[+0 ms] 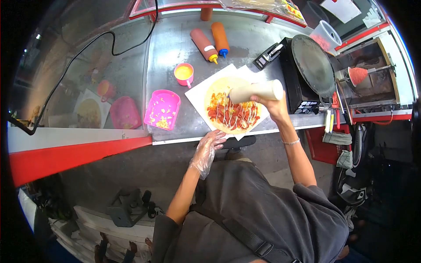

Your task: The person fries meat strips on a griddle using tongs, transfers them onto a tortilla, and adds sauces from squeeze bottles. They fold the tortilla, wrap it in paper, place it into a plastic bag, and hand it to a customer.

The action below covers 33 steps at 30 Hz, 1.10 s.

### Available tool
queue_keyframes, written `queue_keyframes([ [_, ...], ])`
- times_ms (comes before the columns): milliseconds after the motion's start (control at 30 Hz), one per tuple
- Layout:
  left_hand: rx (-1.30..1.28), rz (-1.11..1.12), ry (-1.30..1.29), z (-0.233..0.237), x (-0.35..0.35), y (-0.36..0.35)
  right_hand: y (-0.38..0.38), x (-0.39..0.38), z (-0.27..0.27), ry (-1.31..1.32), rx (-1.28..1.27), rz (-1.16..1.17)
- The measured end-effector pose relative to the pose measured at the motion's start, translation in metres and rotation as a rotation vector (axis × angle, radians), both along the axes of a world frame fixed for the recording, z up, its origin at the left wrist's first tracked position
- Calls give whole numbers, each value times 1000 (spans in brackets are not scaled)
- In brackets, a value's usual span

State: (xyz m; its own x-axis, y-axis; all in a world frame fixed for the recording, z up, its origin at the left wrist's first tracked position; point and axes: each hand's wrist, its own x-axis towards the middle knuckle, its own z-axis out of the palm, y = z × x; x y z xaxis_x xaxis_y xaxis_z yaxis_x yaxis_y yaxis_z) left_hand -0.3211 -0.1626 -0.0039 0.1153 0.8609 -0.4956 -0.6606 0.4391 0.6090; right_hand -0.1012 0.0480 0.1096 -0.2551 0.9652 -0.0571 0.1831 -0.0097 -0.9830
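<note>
My right hand (275, 106) is wrapped round a white squeeze bottle (258, 91), which is tipped over on its side above a round flatbread (215, 91). Red and orange filling (217, 115) with thin white lines of sauce covers the nearer part of the bread. Beneath it lies white paper (198, 97). My left hand (208, 151), in a clear plastic glove, has its fingers stretched out at the near edge of the paper; whether they press on it is hard to see. To the left are a pink mug (188, 82) of yellow liquid and a pink tray (175, 98) with yellow scraps.
Two sauce bottles, one pinkish (203, 42) and one orange (220, 36), lie on the metal counter (171, 52). A flat round pan (312, 61) sits on a black stove (290, 74) at right, near tongs (268, 56). A black cable (113, 44) hangs at left.
</note>
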Motion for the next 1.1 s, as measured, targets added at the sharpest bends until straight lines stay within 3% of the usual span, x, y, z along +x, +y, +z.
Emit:
queue_keyframes([
  [167,-18,-13,-4,-6,0,1,-19,-12,6,-63,18,206],
  [333,-17,16,20,-1,7,-3,9,-36,5,-78,-48,94],
  [400,-18,12,42,1,6,-2,-6,-37,10,21,-1,218],
  [600,-36,73,65,5,18,-3,33,-35,1,-139,-114,198],
  [667,-48,86,71,7,20,-3,17,-24,1,-13,38,384],
  [733,-64,100,65,3,25,-4,25,-9,5,-11,20,379],
  [800,-53,153,61,-1,29,-4,44,4,12,5,-156,209],
  [867,-56,171,71,3,33,-3,38,14,12,-25,-164,176],
  [933,-119,207,73,7,39,-3,18,21,16,26,-38,333],
  [1100,-96,247,81,-1,57,-9,51,48,-2,89,-101,165],
])
